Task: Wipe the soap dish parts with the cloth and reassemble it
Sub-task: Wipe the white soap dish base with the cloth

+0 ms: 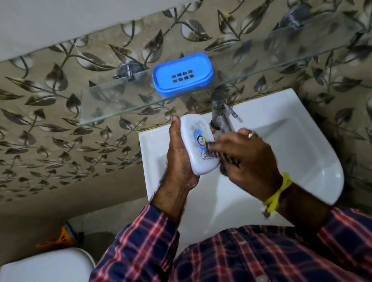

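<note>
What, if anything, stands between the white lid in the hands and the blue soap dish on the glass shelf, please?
Nothing visible blocks it. The white lid is held over the sink; the blue soap dish sits uncovered on the glass shelf above, and the tap stands just to the right.

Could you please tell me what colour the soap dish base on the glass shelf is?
The soap dish base is bright blue, seen in the head view.
</note>
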`<action>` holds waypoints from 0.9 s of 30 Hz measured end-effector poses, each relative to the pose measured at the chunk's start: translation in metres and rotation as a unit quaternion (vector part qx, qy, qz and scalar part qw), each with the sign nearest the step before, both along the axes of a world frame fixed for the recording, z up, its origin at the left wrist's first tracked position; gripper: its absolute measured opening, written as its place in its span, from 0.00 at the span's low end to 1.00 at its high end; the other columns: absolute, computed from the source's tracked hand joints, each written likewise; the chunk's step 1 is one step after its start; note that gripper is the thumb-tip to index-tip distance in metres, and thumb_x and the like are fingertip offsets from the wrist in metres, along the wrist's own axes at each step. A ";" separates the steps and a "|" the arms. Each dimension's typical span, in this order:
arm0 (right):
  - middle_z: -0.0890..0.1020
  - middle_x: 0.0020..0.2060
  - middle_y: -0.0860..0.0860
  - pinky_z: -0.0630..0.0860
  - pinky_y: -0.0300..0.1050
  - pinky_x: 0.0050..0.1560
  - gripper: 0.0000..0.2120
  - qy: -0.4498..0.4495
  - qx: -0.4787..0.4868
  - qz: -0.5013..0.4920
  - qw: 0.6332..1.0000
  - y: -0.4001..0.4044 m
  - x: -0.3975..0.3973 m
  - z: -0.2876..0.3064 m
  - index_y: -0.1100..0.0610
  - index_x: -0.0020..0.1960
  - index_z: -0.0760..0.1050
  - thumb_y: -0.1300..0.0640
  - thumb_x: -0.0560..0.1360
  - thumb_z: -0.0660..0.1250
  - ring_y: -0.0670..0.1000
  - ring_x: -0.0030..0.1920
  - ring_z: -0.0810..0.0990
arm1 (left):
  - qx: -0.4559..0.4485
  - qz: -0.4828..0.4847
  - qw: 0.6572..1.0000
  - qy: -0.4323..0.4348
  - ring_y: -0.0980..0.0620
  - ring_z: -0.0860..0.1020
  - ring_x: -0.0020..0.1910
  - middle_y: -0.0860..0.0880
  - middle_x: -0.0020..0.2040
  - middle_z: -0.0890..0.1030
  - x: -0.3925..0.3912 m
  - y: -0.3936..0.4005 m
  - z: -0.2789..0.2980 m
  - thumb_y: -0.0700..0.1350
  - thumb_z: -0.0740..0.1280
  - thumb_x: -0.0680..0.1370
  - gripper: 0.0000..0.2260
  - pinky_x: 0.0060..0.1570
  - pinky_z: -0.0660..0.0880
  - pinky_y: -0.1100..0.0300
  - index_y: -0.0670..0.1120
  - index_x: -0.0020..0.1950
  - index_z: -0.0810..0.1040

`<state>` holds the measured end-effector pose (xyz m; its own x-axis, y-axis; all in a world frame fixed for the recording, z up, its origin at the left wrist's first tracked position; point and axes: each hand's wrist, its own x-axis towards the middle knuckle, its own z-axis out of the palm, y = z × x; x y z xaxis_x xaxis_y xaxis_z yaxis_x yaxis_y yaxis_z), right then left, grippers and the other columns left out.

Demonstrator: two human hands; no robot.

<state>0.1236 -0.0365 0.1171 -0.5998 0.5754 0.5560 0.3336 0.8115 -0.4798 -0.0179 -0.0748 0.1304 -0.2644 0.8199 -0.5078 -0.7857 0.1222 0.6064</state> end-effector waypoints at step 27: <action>0.84 0.46 0.52 0.79 0.49 0.47 0.15 0.041 -0.080 -0.027 0.996 -0.003 -0.011 -0.004 0.53 0.54 0.84 0.65 0.70 0.70 0.56 0.46 0.83 | 0.030 0.004 0.998 -0.047 0.47 0.81 0.44 0.42 0.46 0.80 0.009 -0.005 0.003 0.69 0.61 0.69 0.34 0.50 0.80 0.55 0.41 0.53 0.83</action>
<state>0.1130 -0.0392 0.1131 -0.5222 0.6899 0.5014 0.3279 0.7051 -0.6287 -0.0089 -0.0798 0.1338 -0.2249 0.8479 -0.4801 -0.8403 0.0807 0.5361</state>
